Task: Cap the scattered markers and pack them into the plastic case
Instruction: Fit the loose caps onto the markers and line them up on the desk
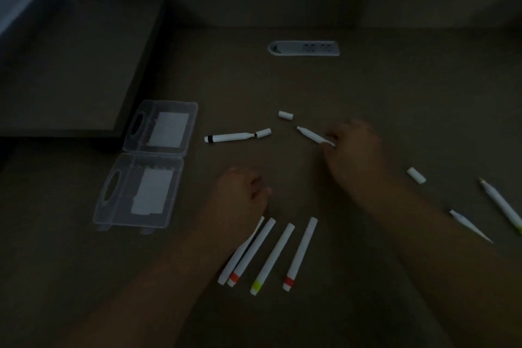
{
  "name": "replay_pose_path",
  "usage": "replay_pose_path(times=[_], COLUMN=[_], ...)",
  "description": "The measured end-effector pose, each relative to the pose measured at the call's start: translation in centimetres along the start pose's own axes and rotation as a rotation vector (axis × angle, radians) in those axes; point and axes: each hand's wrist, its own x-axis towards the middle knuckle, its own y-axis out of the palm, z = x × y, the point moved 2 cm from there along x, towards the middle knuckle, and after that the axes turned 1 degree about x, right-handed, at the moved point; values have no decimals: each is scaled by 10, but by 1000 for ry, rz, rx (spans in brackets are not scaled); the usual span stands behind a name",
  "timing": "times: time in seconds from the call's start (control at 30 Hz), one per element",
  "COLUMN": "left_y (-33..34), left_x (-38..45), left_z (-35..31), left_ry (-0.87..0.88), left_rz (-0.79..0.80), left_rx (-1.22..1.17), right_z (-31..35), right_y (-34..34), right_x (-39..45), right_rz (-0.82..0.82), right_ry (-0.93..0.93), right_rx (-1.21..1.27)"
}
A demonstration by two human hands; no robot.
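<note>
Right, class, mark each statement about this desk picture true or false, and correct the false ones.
1. The plastic case lies open. True.
2. The right hand holds an uncapped marker. True.
3. The marker with the black band is inside the case. False: it lies on the desk, right of the case.
4. The left hand holds a cap. False: no cap shows in its grip.
5. Four markers lie side by side near the left hand. True.

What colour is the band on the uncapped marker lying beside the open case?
Black, on the marker; the head view shows it.
</note>
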Motion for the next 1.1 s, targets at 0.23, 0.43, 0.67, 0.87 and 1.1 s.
replay_pose_path(times=[0.23,0.43,0.67,0.87,1.1], left_y=[0,0,-9,-30,-34], left_x=[16,39,56,60,53], left_z=[5,-9,-13,6,28], left_ry=[-134,-250,-342,-463,-481], left_rz=[-10,68,-2,-56,-45], left_rx=[-140,-593,-859,-992,-980], right_z=[4,41,67,52,55], right_y=[29,24,21,26,44], right_x=[20,-24,-20,33,77], right_rz=[181,362,378,127,24], right_ry=[88,163,129,102,-248], right_rx=[-75,772,840,450,-96])
